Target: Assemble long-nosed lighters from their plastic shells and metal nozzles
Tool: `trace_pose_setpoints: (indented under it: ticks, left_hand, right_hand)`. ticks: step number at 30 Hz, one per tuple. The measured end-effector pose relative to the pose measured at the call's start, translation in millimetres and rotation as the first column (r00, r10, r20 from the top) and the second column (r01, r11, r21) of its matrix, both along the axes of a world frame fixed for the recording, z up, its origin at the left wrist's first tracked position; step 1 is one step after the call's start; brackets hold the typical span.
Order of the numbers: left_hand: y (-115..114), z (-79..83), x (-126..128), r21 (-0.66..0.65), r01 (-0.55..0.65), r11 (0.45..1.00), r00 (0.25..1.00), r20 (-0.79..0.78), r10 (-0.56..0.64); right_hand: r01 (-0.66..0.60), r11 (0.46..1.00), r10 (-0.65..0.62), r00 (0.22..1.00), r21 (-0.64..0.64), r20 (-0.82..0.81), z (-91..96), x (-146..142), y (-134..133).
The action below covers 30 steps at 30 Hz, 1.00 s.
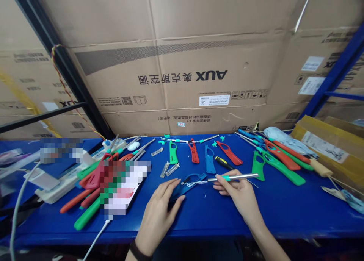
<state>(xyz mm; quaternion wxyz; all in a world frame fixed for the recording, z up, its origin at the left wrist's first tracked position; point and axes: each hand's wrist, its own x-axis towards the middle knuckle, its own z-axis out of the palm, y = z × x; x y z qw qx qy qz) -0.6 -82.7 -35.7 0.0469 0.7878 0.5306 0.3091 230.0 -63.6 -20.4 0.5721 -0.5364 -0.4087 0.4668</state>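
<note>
My left hand (159, 208) is closed around a blue lighter casing (178, 193), holding it low over the table with its looped end pointing right. My right hand (238, 193) pinches a metal lighter tube (245, 176) with a green collar. Thin white wires (196, 183) run from the tube's left end to a small dark part at the casing. Beyond my hands lie a green casing half (173, 152), a red casing half (194, 152), a blue casing half (209, 158) and another red half (231, 153). A yellow-black screwdriver (224, 163) is just behind my right hand.
Clear fuel tanks (164, 169) lie behind my left hand. At left are a lighter pile (93, 177), a blurred phone-like item with a cable, and a power strip (57, 187). More lighters (284, 166) lie right, beside a taped carton (321, 143). Large cartons (182, 64) stand behind the blue table (204, 219).
</note>
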Motion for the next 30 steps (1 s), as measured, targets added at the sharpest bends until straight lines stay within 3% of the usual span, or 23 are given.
trace_pose_setpoints:
  ticks: [11,30]
  left_hand:
    - [9.0,-5.2,3.1,0.030,0.056,0.998,0.994,-0.091,-0.053]
    - [10.8,-4.8,2.3,0.029,0.093,0.995,0.995,-0.042,-0.092]
  right_hand:
    - [0.004,1.000,-0.004,1.000,-0.007,0.002,-1.8,0.5,2.8]
    - [-0.091,0.993,0.086,0.993,0.074,0.075,2.6,4.7,6.6]
